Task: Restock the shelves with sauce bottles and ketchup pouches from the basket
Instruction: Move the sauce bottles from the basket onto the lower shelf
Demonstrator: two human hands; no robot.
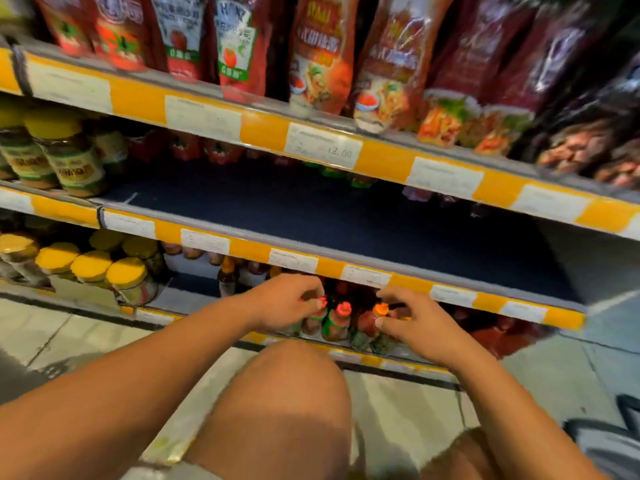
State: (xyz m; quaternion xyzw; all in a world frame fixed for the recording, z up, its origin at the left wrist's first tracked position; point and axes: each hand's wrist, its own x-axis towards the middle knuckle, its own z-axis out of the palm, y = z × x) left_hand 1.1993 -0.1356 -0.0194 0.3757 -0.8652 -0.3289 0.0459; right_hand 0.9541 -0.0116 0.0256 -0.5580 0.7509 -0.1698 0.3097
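**Bottom shelf, fiddling with the sauce bottles**

So you were crouched at the bottom shelf (346, 356), knee up in front of you, both hands in among the sauce bottles (337, 323) standing right at its front edge. Looked to me like the placing/tidying step: bottles already on the shelf, you just lining them up.

Your left hand (285, 304) had its fingers curled down over a red-capped bottle (313, 318), pinching around the cap. Your right hand (415, 323) did the same on the orange-capped bottle (375, 320), fingertips bunched at the neck. So neither grip was loose; each was closed on its own bottle, pretty narrow. It was blurry, so how firm, I couldn't tell.

Ketchup pouches (239, 46) were standing along the top shelf, and the middle shelf (346, 216) had lots of bare dark surface. A bit of what might be the basket (609, 441) showed at the far right by your leg.

Next move, my guess: let go with the bottles upright and not knocking their neighbours, then reach back right for more stock.
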